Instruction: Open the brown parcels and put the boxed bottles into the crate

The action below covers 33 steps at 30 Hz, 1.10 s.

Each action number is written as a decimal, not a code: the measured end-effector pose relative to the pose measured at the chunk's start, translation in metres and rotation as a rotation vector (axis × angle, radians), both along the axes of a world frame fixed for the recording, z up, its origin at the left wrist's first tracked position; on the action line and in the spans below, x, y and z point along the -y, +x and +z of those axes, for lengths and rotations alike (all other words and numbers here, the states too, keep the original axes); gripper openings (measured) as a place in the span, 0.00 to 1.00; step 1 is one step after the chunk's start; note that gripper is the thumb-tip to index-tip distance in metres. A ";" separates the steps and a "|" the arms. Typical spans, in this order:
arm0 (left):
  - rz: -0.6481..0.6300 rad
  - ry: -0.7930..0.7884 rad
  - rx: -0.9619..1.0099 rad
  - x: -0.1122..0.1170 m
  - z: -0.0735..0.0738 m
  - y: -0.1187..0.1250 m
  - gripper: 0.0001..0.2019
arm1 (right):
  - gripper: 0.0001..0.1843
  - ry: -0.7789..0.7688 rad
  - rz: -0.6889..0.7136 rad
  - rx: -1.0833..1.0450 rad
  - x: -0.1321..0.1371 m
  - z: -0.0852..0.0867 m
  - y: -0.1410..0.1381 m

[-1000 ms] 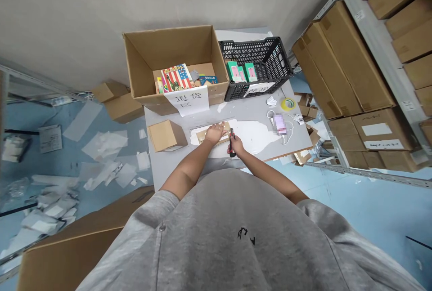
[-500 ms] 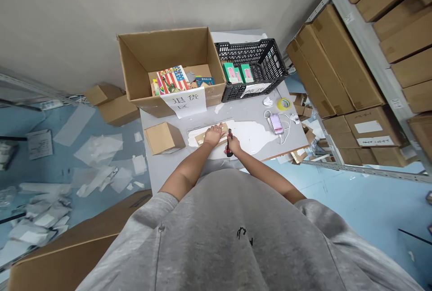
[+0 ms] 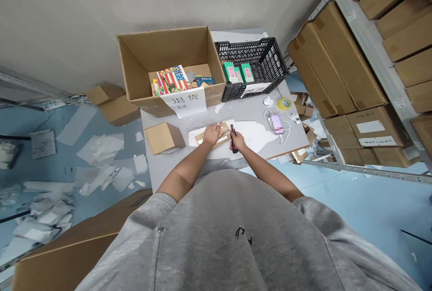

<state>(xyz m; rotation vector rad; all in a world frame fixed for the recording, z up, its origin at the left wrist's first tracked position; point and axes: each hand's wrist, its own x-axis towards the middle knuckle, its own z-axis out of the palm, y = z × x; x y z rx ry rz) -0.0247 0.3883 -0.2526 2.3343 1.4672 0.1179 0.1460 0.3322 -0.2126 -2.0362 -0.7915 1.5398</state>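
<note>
My left hand (image 3: 212, 134) lies on top of a flat cardboard box (image 3: 223, 140), its fingers stretched over the brown surface and pressing it down. To the right of it, my right hand (image 3: 239, 141) is wrapped round a red and black utility knife (image 3: 233, 140), the front end pointing away from me. The knife is at the right end of the box; I cannot tell whether its blade touches the cardboard. Under the box spreads a white patch (image 3: 256, 136) of the worn grey tabletop. My left hand hides part of the box.
A small closed carton (image 3: 158, 139) stands at left. Behind are a large open carton (image 3: 141, 66) with books and a black crate (image 3: 266, 70) holding green-and-pink boxes. Yellow tape (image 3: 284, 104) and a phone with a cable (image 3: 276, 123) lie at right. Shelves of cartons (image 3: 351, 57) rise beyond.
My right hand and the utility knife have shifted slightly to the right, toward the end of the cardboard box. My left hand stays on the box, almost unmoved.
</note>
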 end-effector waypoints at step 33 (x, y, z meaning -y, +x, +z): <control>-0.124 0.002 0.035 0.024 0.004 0.002 0.33 | 0.34 0.129 0.421 -0.167 0.010 -0.001 0.066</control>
